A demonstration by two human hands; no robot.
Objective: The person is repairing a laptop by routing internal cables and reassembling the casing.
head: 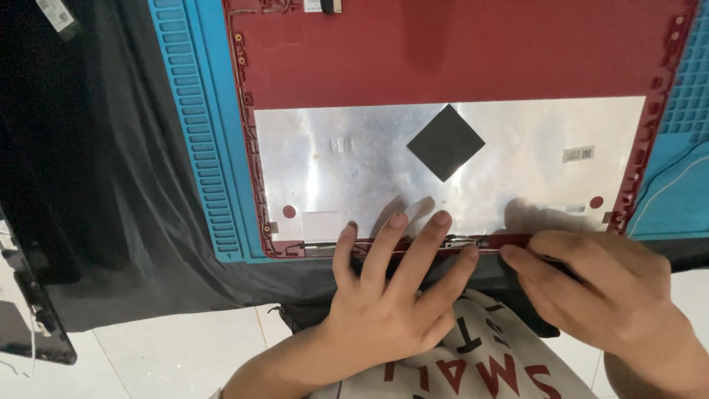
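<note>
1. Here the red laptop lid shell [458, 59] lies inner side up on a blue ribbed mat [199, 148], its near edge directly under both hands.
2. The left hand [384, 303] is spread flat, fingertips pressing on the shell's near edge and the silver foil sheet [354, 162] just beyond them.
3. The right hand [598, 288] is curled, its fingers pinching the near edge of the shell, just right of a small metal hinge bracket [461, 241].
4. The shell looks light, thin and stiff yet likely to flex or crack; the rim seems the safest hold, not the foil.
5. A black square pad [446, 142] sits on the foil, ahead of the left fingertips.
6. Dark cloth [111, 222] lies left of the left hand.
</note>
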